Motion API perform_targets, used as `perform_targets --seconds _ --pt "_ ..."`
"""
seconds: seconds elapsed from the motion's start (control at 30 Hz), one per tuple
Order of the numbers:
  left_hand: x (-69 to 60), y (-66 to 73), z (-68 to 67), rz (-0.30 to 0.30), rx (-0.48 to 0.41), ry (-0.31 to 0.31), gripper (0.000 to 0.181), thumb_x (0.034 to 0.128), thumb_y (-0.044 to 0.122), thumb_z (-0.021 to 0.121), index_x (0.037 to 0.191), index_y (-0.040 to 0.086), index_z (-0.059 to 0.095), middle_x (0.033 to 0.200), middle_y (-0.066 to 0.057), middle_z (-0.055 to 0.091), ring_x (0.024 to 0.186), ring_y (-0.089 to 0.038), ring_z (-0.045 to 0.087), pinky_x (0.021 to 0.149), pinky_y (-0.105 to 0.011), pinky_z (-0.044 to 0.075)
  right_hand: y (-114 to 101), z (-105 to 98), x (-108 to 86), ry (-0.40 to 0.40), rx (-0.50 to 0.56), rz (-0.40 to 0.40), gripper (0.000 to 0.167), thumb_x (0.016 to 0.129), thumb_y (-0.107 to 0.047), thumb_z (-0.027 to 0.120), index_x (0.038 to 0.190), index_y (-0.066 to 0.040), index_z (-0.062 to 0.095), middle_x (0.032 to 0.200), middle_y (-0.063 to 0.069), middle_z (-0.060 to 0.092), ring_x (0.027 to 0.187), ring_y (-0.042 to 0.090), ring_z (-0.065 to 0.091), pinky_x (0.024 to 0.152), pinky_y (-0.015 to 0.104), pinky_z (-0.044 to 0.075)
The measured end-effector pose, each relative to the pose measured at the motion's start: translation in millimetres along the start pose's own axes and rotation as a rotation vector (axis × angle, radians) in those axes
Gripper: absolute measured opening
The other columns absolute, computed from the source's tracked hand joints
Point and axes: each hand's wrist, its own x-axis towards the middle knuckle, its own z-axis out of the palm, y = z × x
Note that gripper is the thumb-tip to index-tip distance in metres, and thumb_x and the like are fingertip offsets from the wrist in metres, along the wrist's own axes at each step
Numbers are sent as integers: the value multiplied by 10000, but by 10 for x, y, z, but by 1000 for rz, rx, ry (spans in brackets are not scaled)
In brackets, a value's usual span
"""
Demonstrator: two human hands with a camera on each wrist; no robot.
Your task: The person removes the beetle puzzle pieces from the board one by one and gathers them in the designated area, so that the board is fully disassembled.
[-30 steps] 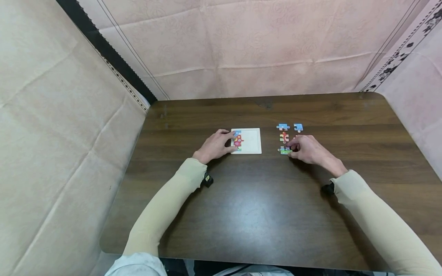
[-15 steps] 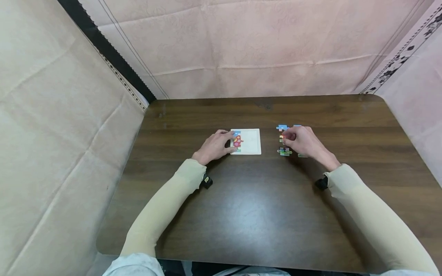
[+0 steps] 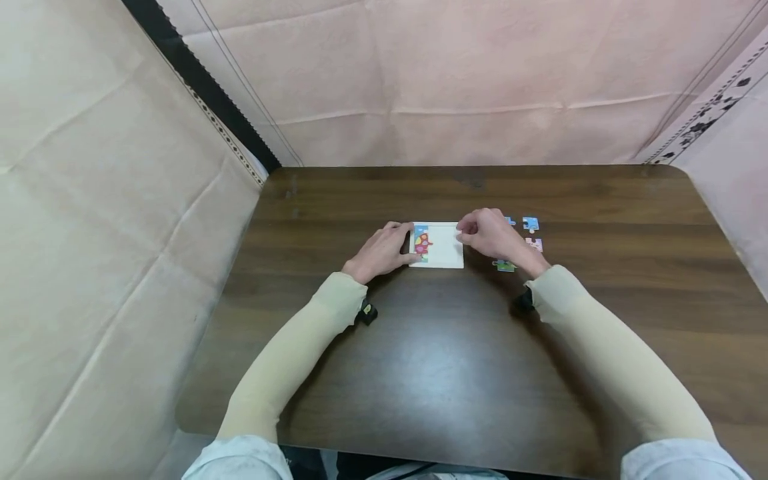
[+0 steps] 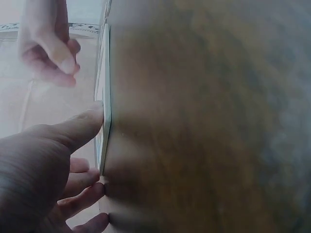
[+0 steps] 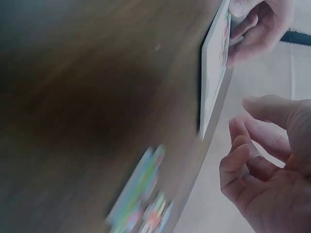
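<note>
A white jigsaw puzzle tray [image 3: 446, 248] lies flat on the table, with red, blue and green pieces [image 3: 423, 243] along its left side. My left hand [image 3: 382, 253] holds the tray at that side, thumb near the front corner and fingers toward the back one. My right hand [image 3: 493, 233] hovers by the tray's right edge. In the right wrist view its thumb and index fingertip stand apart, other fingers loosely curled, and no piece shows between them. Loose puzzle pieces [image 3: 531, 224] lie right of the tray, partly hidden by the right hand and forearm.
The brown wooden table [image 3: 444, 360] carries the tray and loose pieces. Pale cloth [image 3: 480, 87] hangs behind its far edge and along both sides. A black wrist camera [image 3: 367, 312] sits under the left cuff.
My right hand has moved from the loose pieces leftward to the tray's right edge. The left hand keeps its place on the tray. The head view has shifted slightly.
</note>
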Motion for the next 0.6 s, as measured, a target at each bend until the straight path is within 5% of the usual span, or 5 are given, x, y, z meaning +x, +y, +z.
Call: perform_targets --seconds 0.3,0.6 --pt "9 17 -10 2 -16 -20 801 1045 429 736 1676 72 395 1661 -118 540 1593 -301 412 1319 -485 372 -159 185 336 -84 -35 -61 183 1030 -93 732 1142 23 819 1074 209 823 822 251 676 727 329 518" --pt "7 3 -18 9 -22 -20 795 1047 419 732 1674 65 396 1676 -119 526 1592 -297 412 1329 -482 361 -266 323 520 -136 -32 -54 205 1012 -106 770 1151 41 802 1127 224 814 1000 326 760 918 482 616"
